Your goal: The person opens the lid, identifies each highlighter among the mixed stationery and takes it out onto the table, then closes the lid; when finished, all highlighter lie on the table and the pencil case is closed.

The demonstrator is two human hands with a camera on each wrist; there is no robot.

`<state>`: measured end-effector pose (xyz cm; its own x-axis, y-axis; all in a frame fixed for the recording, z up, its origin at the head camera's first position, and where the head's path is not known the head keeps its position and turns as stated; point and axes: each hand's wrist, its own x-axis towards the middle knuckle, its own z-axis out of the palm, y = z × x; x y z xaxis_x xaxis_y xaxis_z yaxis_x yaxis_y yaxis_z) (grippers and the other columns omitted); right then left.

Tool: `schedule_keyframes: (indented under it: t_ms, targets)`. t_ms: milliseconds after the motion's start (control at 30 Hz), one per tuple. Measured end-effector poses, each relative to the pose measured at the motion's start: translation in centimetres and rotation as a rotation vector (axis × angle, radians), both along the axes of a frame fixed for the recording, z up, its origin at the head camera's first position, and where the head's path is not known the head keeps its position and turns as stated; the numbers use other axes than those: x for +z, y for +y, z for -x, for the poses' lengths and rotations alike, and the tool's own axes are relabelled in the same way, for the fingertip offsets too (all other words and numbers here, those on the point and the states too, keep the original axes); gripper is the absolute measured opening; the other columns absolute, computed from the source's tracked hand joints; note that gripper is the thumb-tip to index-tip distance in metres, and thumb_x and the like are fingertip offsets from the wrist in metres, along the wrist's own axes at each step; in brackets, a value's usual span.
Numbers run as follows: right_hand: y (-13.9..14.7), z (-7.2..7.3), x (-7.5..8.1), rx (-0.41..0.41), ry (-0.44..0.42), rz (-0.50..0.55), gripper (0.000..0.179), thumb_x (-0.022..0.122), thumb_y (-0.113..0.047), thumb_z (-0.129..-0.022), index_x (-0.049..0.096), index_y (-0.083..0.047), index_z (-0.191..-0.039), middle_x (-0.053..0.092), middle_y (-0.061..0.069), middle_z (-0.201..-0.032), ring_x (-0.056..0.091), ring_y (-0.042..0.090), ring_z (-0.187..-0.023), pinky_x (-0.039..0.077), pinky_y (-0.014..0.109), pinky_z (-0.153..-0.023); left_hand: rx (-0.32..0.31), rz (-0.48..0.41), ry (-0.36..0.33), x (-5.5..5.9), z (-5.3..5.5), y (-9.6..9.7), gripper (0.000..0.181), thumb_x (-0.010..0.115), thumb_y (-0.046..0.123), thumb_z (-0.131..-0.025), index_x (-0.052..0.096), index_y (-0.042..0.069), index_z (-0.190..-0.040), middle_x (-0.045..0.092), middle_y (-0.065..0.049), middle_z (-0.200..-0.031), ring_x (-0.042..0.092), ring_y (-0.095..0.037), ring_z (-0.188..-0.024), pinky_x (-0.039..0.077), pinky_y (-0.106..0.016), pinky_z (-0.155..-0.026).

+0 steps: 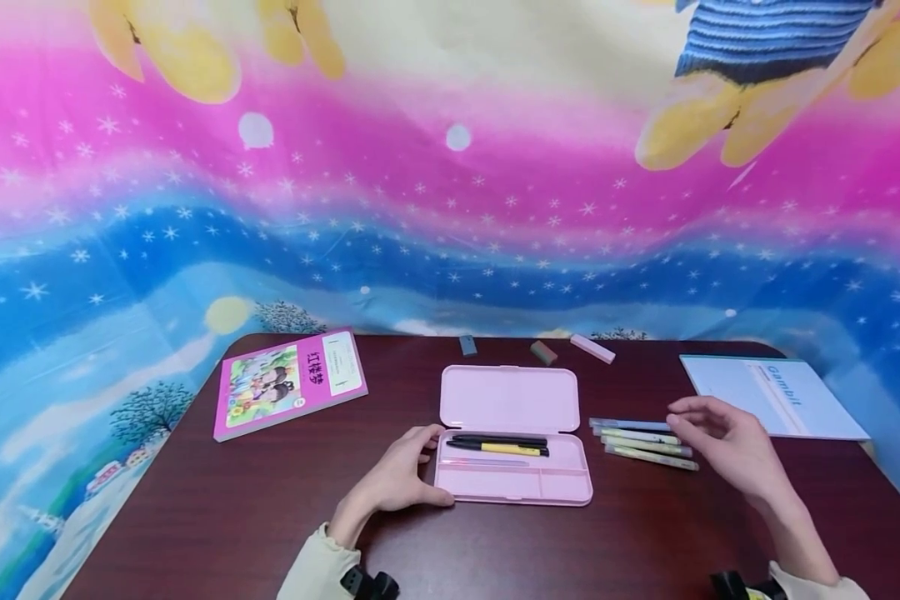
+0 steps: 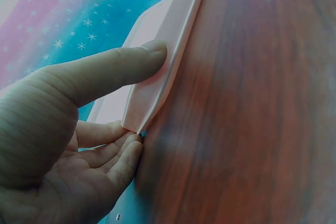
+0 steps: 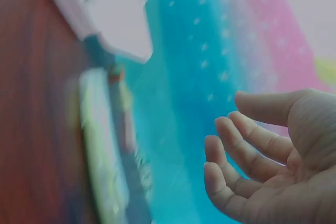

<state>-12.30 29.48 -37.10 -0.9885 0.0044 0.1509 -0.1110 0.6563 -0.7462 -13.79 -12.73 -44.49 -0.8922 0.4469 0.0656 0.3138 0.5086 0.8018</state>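
A pink pencil case (image 1: 495, 485) lies with its lid folded back on the table. My left hand (image 1: 393, 475) grips its left end, thumb along the front wall and fingers behind the corner, as the left wrist view also shows. Inside the case are a black pen (image 1: 510, 439), a yellow-and-black pen (image 1: 498, 448) and a slim clear-pink pen (image 1: 483, 462). My right hand (image 1: 731, 437) is held above the right ends of several pale pens (image 1: 648, 457), fingers loosely bent and nothing between them. In the right wrist view those pens are blurred beside the hand.
A pink picture book (image 1: 270, 387) lies at the back left, a white notebook (image 1: 787, 400) at the back right. Behind the case, near the table's far edge, are a grey-blue eraser (image 1: 468, 345), a brown-green one (image 1: 543, 353) and a pink-white block (image 1: 592, 348). A printed cloth hangs behind.
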Motion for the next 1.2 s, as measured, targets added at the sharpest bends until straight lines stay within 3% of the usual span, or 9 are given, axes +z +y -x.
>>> schedule_keyframes:
  t_ms: [200,400,733,1000,1200]
  targets:
    - [-3.3,0.3,0.6,0.060,0.041,0.071,0.025,0.065,-0.020,-0.092,0.065,-0.002,-0.110,0.068,0.011,-0.095,0.064,0.012,-0.079,0.052,0.022,-0.065,-0.006,0.002,-0.004,0.1,0.0,0.1,0.085,0.089,0.023,-0.064,0.046,-0.001,-0.133,0.049,-0.015,-0.126,0.051,-0.027,-0.110,0.049,-0.042,-0.092]
    - [-7.5,1.1,-1.3,0.154,0.049,0.141,0.016,0.070,-0.010,-0.087,0.067,0.000,-0.099,0.069,0.009,-0.088,0.065,0.016,-0.075,0.054,0.024,-0.067,0.002,0.001,0.004,0.1,0.1,0.0,0.086,0.089,0.023,-0.063,0.046,-0.001,-0.133,0.049,-0.016,-0.126,0.051,-0.027,-0.110,0.049,-0.043,-0.092]
    - [-12.6,1.9,-3.6,0.326,-0.058,0.159,0.012,0.073,-0.009,-0.084,0.069,-0.002,-0.093,0.068,0.003,-0.081,0.063,0.013,-0.073,0.053,0.024,-0.066,-0.004,0.001,-0.006,0.1,0.1,0.0,0.086,0.089,0.022,-0.064,0.045,-0.002,-0.134,0.049,-0.016,-0.127,0.052,-0.028,-0.110,0.049,-0.043,-0.093]
    - [-13.7,2.8,-4.5,0.394,-0.122,0.116,0.013,0.072,-0.011,-0.084,0.069,-0.003,-0.094,0.069,0.004,-0.081,0.064,0.017,-0.071,0.051,0.022,-0.062,-0.001,0.002,-0.004,-0.1,0.1,0.1,0.087,0.089,0.023,-0.063,0.045,-0.002,-0.133,0.049,-0.016,-0.127,0.052,-0.027,-0.110,0.050,-0.042,-0.093]
    - [-13.9,3.1,-5.0,0.423,-0.084,0.001,0.007,0.072,-0.012,-0.084,0.071,-0.007,-0.090,0.068,-0.002,-0.081,0.061,0.011,-0.073,0.051,0.022,-0.065,0.001,0.004,-0.003,-0.1,0.1,0.1,0.087,0.089,0.023,-0.063,0.045,-0.002,-0.133,0.049,-0.015,-0.127,0.052,-0.027,-0.110,0.050,-0.042,-0.093]
